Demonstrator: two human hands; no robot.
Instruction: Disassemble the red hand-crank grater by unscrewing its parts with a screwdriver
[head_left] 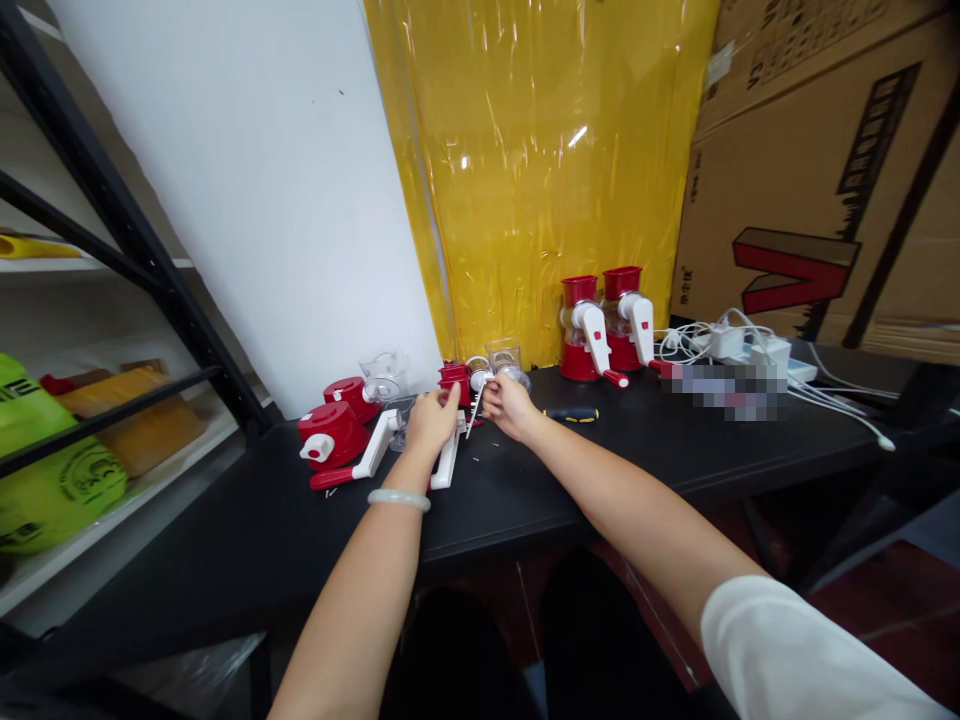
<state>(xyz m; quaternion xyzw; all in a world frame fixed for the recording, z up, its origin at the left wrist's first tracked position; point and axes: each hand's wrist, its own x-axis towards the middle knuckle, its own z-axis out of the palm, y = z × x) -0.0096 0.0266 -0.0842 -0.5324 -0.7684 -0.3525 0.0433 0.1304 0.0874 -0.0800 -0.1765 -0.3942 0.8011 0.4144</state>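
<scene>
My right hand (510,406) is closed, with thumb and fingers pinching a thin white toothed piece (475,410) that slants down toward the table. Just left of it, my left hand (433,420) is loosely curved, thumb apart from the fingers; nothing shows in its grasp. A red hopper (453,384) stands right behind the left hand. Below that hand lies a white crank handle (448,458), partly covered by the wrist. Behind the right hand are a metal-looking drum (478,368) and a clear plastic housing (504,354).
Two red bases (335,437) and a red-gripped crank (367,458) sit at left, near another clear housing (384,374). A screwdriver (571,414) lies right of the hands. Assembled rotary graters (580,345) stand behind, beside white cables (750,345). Small screws (476,459) dot the black table (517,510).
</scene>
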